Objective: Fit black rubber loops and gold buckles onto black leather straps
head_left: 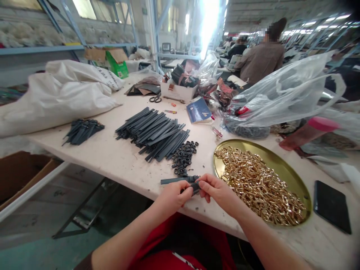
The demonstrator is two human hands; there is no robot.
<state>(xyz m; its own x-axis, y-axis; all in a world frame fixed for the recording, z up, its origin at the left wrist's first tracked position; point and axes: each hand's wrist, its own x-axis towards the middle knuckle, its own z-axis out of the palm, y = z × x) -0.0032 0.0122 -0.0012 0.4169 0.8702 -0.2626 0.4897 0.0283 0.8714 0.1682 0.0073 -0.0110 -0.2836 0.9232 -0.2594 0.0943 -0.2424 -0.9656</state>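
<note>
Both hands meet at the table's near edge over a dark strap (176, 180). My left hand (173, 195) pinches the strap's right end, its fingers curled. My right hand (218, 191) is closed on the same end, where a small dark loop seems to sit between the fingertips. The strap's other end sticks out to the left. Just beyond the hands lies a heap of small black loops (184, 157). Farther back is a large pile of dark straps (156, 133). A round gold tray (281, 165) full of gold buckles (258, 185) sits right of my right hand.
A smaller bundle of straps (83, 131) lies at the left by a big white sack (56, 97). A blue booklet (199, 110), scissors (155, 99), a white box (177, 91) and clear plastic bags (281, 93) crowd the back. A black phone (332, 206) lies at right. A person (263, 56) sits beyond.
</note>
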